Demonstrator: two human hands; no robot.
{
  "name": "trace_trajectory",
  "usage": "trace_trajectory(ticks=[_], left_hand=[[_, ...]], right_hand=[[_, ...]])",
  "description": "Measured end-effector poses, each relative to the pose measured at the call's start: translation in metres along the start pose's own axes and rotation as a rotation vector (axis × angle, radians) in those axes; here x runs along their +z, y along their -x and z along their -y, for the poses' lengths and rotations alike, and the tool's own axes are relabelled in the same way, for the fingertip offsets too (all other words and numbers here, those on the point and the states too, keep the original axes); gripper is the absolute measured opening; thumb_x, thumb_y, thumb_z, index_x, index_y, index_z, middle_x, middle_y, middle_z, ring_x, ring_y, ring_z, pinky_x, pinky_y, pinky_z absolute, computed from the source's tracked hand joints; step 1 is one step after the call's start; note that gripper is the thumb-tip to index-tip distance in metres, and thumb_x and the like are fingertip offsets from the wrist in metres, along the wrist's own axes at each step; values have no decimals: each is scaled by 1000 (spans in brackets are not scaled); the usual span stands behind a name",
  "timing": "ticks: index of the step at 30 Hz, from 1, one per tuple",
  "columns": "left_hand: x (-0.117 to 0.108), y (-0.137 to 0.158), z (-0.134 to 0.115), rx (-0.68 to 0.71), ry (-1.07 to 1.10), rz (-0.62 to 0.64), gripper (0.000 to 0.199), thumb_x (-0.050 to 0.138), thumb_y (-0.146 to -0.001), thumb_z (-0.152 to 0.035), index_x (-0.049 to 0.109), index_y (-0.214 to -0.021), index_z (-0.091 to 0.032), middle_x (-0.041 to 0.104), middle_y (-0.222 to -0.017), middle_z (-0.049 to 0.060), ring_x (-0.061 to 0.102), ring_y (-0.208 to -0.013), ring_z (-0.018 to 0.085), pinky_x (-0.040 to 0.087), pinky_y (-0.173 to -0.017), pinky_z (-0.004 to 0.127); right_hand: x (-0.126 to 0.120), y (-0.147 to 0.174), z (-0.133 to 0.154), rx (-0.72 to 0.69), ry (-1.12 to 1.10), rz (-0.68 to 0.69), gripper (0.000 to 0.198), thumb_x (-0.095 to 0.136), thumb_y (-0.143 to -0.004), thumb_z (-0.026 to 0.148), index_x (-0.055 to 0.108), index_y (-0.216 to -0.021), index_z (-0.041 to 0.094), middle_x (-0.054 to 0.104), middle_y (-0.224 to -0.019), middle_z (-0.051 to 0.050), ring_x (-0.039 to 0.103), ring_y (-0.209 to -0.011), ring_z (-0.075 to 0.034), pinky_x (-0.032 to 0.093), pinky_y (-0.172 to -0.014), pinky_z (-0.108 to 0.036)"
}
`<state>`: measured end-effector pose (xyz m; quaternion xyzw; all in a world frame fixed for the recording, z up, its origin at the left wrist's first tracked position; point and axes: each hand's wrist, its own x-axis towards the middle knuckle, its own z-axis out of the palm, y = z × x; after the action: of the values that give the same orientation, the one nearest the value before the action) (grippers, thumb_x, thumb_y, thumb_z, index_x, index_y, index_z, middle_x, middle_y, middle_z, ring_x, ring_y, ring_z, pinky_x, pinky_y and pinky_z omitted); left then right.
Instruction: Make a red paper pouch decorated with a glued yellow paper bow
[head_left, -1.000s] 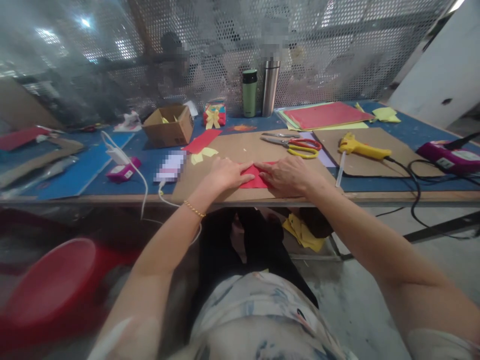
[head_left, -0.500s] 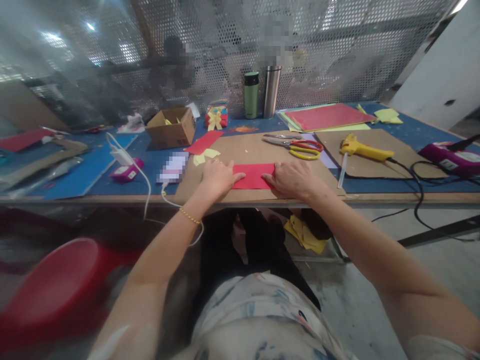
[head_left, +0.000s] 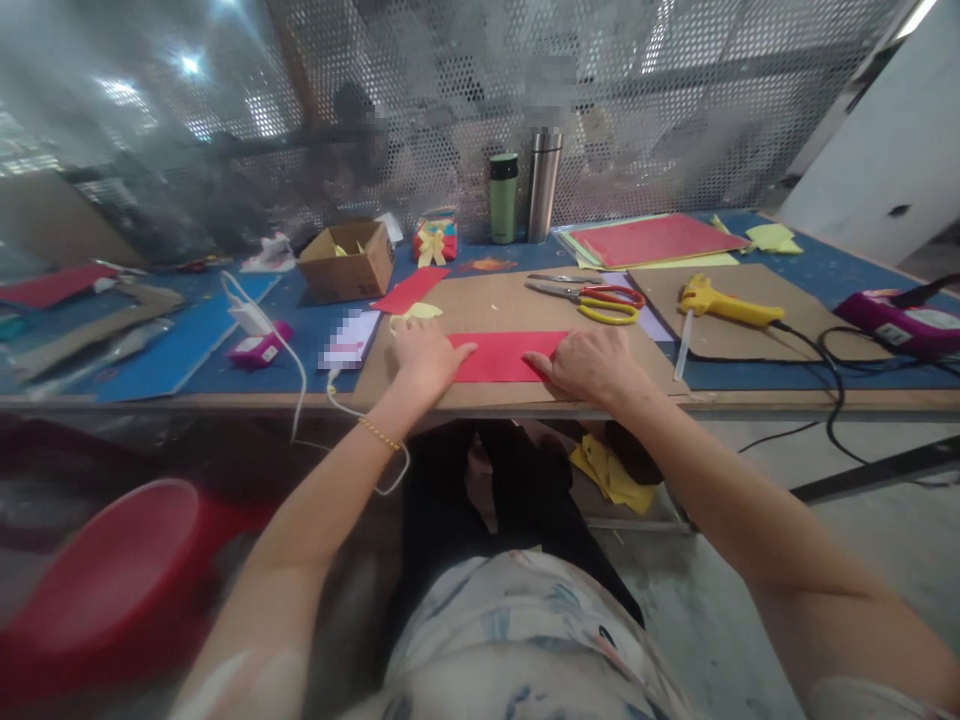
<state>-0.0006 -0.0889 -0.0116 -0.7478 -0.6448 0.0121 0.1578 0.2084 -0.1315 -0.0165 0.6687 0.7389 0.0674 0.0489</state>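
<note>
A strip of red paper point(head_left: 501, 357) lies flat along the front of a brown cardboard sheet point(head_left: 487, 296). At its left end is my left hand point(head_left: 426, 352), closed on the paper, with the thumb stretched inward over it. The other end is under my right hand point(head_left: 594, 364); its fingers are curled and its thumb presses on the red surface. The ends of the strip are hidden by the hands. Just behind my left hand lie yellow paper scraps point(head_left: 421, 311) and a second red paper piece point(head_left: 411, 290).
Red-handled scissors point(head_left: 619, 296) and a yellow-handled tool point(head_left: 609, 312) lie behind my right hand. Farther right is a yellow glue gun point(head_left: 731, 301) with a black cord. A cardboard box point(head_left: 349, 275), green tumbler point(head_left: 503, 200) and steel flask point(head_left: 543, 190) stand behind.
My left hand has slid a little left and my right hand slightly right, so a longer stretch of the red paper shows between them. The view has shifted slightly.
</note>
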Motion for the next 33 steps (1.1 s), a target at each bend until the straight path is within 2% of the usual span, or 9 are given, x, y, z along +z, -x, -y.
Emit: trace_trajectory(ticks=[2, 5, 8, 10, 13, 16, 27, 30, 33], left_hand=[[-5, 5, -9, 37, 41, -97, 64, 46, -106, -44, 54, -145, 5, 61, -143, 32, 53, -136, 43, 32, -118, 56], [-9, 12, -31, 286, 174, -202, 58, 42, -106, -29, 44, -155, 1, 46, -161, 29, 38, -154, 39, 20, -129, 56], [-8, 18, -55, 547, 323, -70, 58, 32, -110, -37, 44, -157, -5, 38, -169, 21, 30, -160, 29, 20, -132, 46], [-5, 20, -63, 602, 388, 76, 66, 28, -111, -49, 35, -163, -9, 34, -172, 17, 29, -162, 25, 22, -132, 42], [0, 21, -58, 560, 397, 182, 78, 27, -108, -62, 21, -169, -13, 24, -176, 14, 18, -165, 26, 16, -134, 43], [3, 22, -39, 472, 363, 224, 82, 24, -106, -68, 25, -169, -16, 18, -177, 14, 10, -166, 32, 11, -134, 49], [9, 19, -19, 380, 373, 230, 92, 21, -99, -80, 26, -169, -20, 13, -178, 15, 9, -165, 38, 10, -133, 52], [8, 19, -20, 393, 382, 237, 86, 21, -100, -78, 29, -169, -26, 13, -179, 12, 8, -165, 38, 11, -132, 54], [9, 18, -19, 399, 373, 235, 81, 24, -102, -75, 32, -168, -30, 14, -179, 10, 8, -165, 38, 11, -132, 55]], right_hand=[[-1, 0, 0, -3, -8, 19, 76, 28, -107, 61, 83, -104, 9, 78, -102, -27, 73, -104, -38, 47, -82, -41], [-2, 1, 0, -1, -8, 21, 75, 28, -107, 59, 83, -106, 9, 78, -105, -28, 74, -105, -39, 47, -83, -42], [-4, 2, -1, -19, 8, 23, 60, 37, -106, 48, 82, -110, 9, 78, -109, -28, 74, -105, -38, 48, -81, -40], [-6, 3, -1, -34, 9, 50, 56, 37, -105, 42, 82, -110, 10, 78, -110, -28, 75, -104, -38, 48, -78, -40], [-8, 3, -1, -30, -10, 54, 69, 27, -108, 48, 84, -107, 9, 78, -107, -29, 75, -102, -38, 48, -79, -43], [-4, 2, 1, -21, -20, 11, 77, 25, -108, 57, 84, -104, 7, 78, -104, -29, 74, -101, -39, 48, -81, -44], [-5, 1, -5, 41, 10, -16, 63, 39, -107, 54, 83, -107, 9, 78, -103, -27, 73, -98, -38, 48, -79, -44], [-8, 0, -5, 40, 40, -158, 50, 45, -106, 41, 81, -106, 6, 76, -109, -29, 69, -104, -40, 47, -84, -48], [-6, -5, 2, -156, -32, -309, 46, 41, -106, 32, 78, -109, 6, 72, -119, -29, 63, -115, -39, 47, -93, -51]])
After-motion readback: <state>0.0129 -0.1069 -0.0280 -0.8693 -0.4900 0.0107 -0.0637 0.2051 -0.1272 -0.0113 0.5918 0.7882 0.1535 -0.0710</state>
